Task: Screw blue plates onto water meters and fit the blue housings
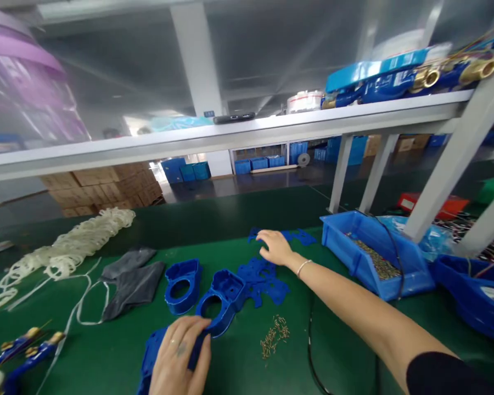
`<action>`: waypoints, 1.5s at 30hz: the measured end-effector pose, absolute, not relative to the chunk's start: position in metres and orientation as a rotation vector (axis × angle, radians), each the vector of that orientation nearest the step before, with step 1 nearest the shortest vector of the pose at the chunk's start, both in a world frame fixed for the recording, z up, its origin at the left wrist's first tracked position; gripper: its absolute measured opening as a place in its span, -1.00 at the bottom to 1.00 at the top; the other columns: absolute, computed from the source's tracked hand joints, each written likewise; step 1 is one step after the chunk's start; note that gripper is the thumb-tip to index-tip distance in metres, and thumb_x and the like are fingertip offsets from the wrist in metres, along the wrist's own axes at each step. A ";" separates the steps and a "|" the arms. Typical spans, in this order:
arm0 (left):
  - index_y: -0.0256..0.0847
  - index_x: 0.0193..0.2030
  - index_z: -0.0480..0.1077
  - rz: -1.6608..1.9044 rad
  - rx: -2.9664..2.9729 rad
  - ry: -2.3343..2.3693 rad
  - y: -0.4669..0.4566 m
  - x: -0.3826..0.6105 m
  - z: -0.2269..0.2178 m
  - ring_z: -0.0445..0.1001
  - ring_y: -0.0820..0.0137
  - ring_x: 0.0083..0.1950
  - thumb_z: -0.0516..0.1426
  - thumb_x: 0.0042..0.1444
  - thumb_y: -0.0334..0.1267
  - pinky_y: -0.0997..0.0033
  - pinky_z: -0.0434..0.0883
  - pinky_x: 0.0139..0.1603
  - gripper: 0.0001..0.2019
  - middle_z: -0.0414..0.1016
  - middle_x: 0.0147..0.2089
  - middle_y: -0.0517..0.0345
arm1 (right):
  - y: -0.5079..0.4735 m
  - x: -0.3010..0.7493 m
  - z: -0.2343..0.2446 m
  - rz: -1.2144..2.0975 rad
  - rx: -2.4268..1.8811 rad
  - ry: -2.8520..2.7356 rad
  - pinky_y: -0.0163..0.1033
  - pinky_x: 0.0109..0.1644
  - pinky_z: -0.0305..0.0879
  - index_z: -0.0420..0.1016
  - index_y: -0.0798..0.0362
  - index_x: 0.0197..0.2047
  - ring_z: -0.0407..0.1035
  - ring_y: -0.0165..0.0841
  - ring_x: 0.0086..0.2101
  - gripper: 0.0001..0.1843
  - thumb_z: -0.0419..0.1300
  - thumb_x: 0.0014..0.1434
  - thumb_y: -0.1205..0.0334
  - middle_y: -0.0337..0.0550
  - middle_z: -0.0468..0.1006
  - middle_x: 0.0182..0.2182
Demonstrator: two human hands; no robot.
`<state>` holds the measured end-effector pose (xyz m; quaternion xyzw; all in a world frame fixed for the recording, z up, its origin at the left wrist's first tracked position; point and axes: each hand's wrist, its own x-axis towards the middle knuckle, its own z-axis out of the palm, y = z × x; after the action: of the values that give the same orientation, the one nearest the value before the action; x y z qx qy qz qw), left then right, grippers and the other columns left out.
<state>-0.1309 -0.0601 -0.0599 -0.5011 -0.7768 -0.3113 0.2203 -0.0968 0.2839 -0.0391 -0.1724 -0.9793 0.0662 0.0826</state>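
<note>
- While I inspected the bench through the head camera, my left hand (179, 354) lay over a blue housing (150, 354) at the near edge of view; whether its fingers were clamped on that part, I could not tell.
- My right hand (278, 248) was extended over thin blue pieces (267, 281), thumb and fingertips apart; contact could not be confirmed.
- Just beyond the left hand, a second housing (229, 312) lay beside those pieces, with a third housing (194, 282) to its left.
- Small brass-coloured parts (275, 336) lay loosely scattered on the green tabletop (242, 365).
- Right of these stood a blue bin (341, 247).
</note>
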 end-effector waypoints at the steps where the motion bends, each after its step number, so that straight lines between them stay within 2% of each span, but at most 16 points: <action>1: -0.14 -0.01 0.41 -0.760 -1.411 -2.179 -0.045 -0.139 -0.059 0.43 0.19 0.01 0.09 0.18 -0.21 0.14 0.40 0.05 -0.75 0.48 -0.05 0.00 | 0.303 -0.098 -0.034 0.193 -0.693 -2.859 0.11 0.13 0.23 0.27 0.05 0.16 0.24 -0.16 0.08 -0.57 0.11 0.26 0.11 0.00 0.26 0.16; 5: -0.34 0.07 0.38 -0.345 -1.400 -2.481 -0.006 -0.153 -0.065 0.41 0.05 0.06 0.13 0.08 -0.22 0.03 0.36 0.06 -0.59 0.47 0.01 -0.17 | 0.363 -0.099 -0.038 0.250 -1.233 -2.719 0.08 0.07 0.29 0.27 0.09 0.15 0.30 -0.17 0.03 -0.55 0.11 0.25 0.08 0.01 0.31 0.10; 8: -0.29 -0.15 0.48 -0.156 -1.461 -2.725 0.001 -0.155 -0.064 0.48 0.13 -0.05 0.11 0.09 -0.33 0.16 0.37 -0.01 -0.80 0.53 -0.12 -0.09 | 0.373 -0.109 -0.059 0.303 -1.313 -2.788 0.10 0.09 0.27 0.27 0.09 0.15 0.28 -0.16 0.05 -0.54 0.12 0.25 0.07 0.01 0.30 0.11; 10: -0.25 -0.29 0.47 -0.148 -1.474 -2.779 0.002 -0.158 -0.059 0.51 0.24 -0.16 0.08 0.16 -0.31 0.32 0.38 -0.10 -0.86 0.54 -0.24 0.00 | 0.362 -0.121 -0.074 0.328 -1.221 -2.896 0.12 0.11 0.25 0.26 0.08 0.16 0.26 -0.14 0.07 -0.54 0.12 0.25 0.08 0.01 0.28 0.13; 12: -0.24 -0.33 0.43 -0.155 -1.436 -2.788 0.004 -0.162 -0.052 0.51 0.29 -0.22 0.01 0.24 -0.22 0.38 0.37 -0.16 -0.77 0.52 -0.29 0.02 | 0.344 -0.131 -0.086 0.352 -1.057 -3.014 0.12 0.11 0.25 0.27 0.08 0.15 0.26 -0.15 0.07 -0.55 0.13 0.24 0.09 0.01 0.28 0.13; 16: -0.28 -0.33 0.40 -0.078 -1.343 -2.772 0.012 -0.175 -0.042 0.51 0.17 -0.23 -0.09 0.30 -0.14 0.25 0.35 -0.19 -0.65 0.50 -0.32 -0.05 | 0.315 -0.136 -0.093 0.380 -0.716 -3.181 0.09 0.09 0.28 0.29 0.09 0.13 0.29 -0.17 0.05 -0.57 0.14 0.24 0.11 0.00 0.31 0.11; 19: -0.30 -0.33 0.42 -0.005 -1.321 -2.762 0.022 -0.186 -0.043 0.51 0.14 -0.21 -0.02 0.25 -0.21 0.23 0.36 -0.18 -0.73 0.51 -0.30 -0.07 | 0.310 -0.139 -0.086 0.348 -0.582 -3.198 0.06 0.06 0.30 0.32 0.10 0.10 0.32 -0.20 0.01 -0.60 0.13 0.25 0.10 -0.01 0.35 0.07; 21: -0.34 -0.22 0.44 0.025 -1.302 -2.744 0.029 -0.189 -0.044 0.48 0.12 -0.11 0.04 0.18 -0.30 0.21 0.36 -0.10 -0.81 0.51 -0.19 -0.12 | 0.310 -0.149 -0.081 0.303 -0.568 -3.140 0.05 0.06 0.31 0.32 0.09 0.09 0.32 -0.21 0.00 -0.61 0.12 0.25 0.10 -0.01 0.35 0.06; 25: -0.38 0.16 0.27 0.034 -1.323 -2.665 0.024 -0.175 -0.045 0.31 0.11 0.18 0.03 0.19 -0.37 0.16 0.25 0.15 -0.60 0.34 0.16 -0.20 | 0.315 -0.178 -0.080 0.231 -0.647 -2.999 0.09 0.09 0.27 0.27 0.08 0.15 0.28 -0.16 0.05 -0.56 0.13 0.25 0.10 0.00 0.30 0.12; 27: -0.27 0.15 0.30 0.007 -1.412 -2.681 0.009 -0.160 -0.049 0.38 0.19 0.11 -0.02 0.23 -0.33 0.24 0.31 0.10 -0.65 0.39 0.11 -0.10 | 0.317 -0.188 -0.084 0.215 -0.676 -2.982 0.08 0.08 0.29 0.28 0.09 0.14 0.29 -0.17 0.03 -0.56 0.13 0.25 0.10 0.00 0.31 0.10; 30: -0.14 -0.12 0.43 -0.102 -1.642 -2.821 -0.021 -0.136 -0.061 0.52 0.29 -0.16 -0.08 0.27 -0.29 0.37 0.41 -0.15 -0.73 0.51 -0.15 0.03 | 0.315 -0.190 -0.093 0.195 -0.626 -3.025 0.02 0.02 0.35 0.31 0.10 0.10 0.34 -0.22 -0.03 -0.60 0.12 0.25 0.11 -0.01 0.36 0.05; 33: -0.14 -0.29 0.43 -0.282 -1.840 -2.949 -0.037 -0.117 -0.071 0.51 0.33 -0.23 -0.08 0.25 -0.31 0.42 0.41 -0.20 -0.74 0.52 -0.25 0.08 | 0.305 -0.177 -0.100 0.169 -0.509 -3.120 -0.02 -0.01 0.37 0.34 0.10 0.07 0.36 -0.25 -0.06 -0.64 0.12 0.26 0.12 -0.02 0.38 0.02; 36: -0.18 -0.25 0.41 -0.515 -1.777 -2.979 -0.027 -0.108 -0.072 0.49 0.32 -0.16 -0.06 0.22 -0.38 0.39 0.40 -0.09 -0.78 0.50 -0.22 0.04 | 0.288 -0.158 -0.101 0.145 -0.460 -3.199 -0.05 -0.02 0.38 0.35 0.13 0.05 0.37 -0.26 -0.08 -0.65 0.13 0.25 0.13 0.00 0.40 0.00; 40: -0.23 -0.05 0.38 -0.666 -1.687 -2.926 -0.012 -0.101 -0.064 0.45 0.29 -0.09 -0.07 0.16 -0.47 0.30 0.38 -0.01 -0.70 0.42 -0.11 -0.04 | 0.272 -0.140 -0.092 0.143 -0.474 -3.227 -0.04 -0.02 0.37 0.35 0.11 0.05 0.37 -0.26 -0.07 -0.65 0.13 0.26 0.12 -0.02 0.39 0.00; 42: -0.20 -0.05 0.38 -0.810 -1.692 -2.785 -0.021 -0.097 -0.060 0.46 0.34 -0.15 -0.11 0.13 -0.53 0.37 0.41 -0.08 -0.64 0.39 -0.14 -0.01 | 0.272 -0.141 -0.084 0.165 -0.521 -3.205 -0.02 -0.01 0.37 0.34 0.09 0.07 0.36 -0.25 -0.06 -0.64 0.12 0.26 0.12 -0.03 0.38 0.02; 45: -0.16 -0.17 0.40 -1.062 -1.644 -2.489 -0.051 -0.086 -0.059 0.43 0.43 -0.34 -0.13 0.18 -0.49 0.51 0.40 -0.29 -0.68 0.34 -0.30 0.10 | 0.278 -0.151 -0.073 0.255 -0.661 -3.178 -0.01 -0.01 0.37 0.33 0.10 0.08 0.36 -0.24 -0.05 -0.63 0.12 0.26 0.12 -0.02 0.38 0.03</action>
<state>-0.0855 -0.0509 -0.0587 -0.5192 -0.7860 -0.3354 -0.0121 -0.1510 0.2776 -0.0731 -0.2026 -0.9745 0.0781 -0.0573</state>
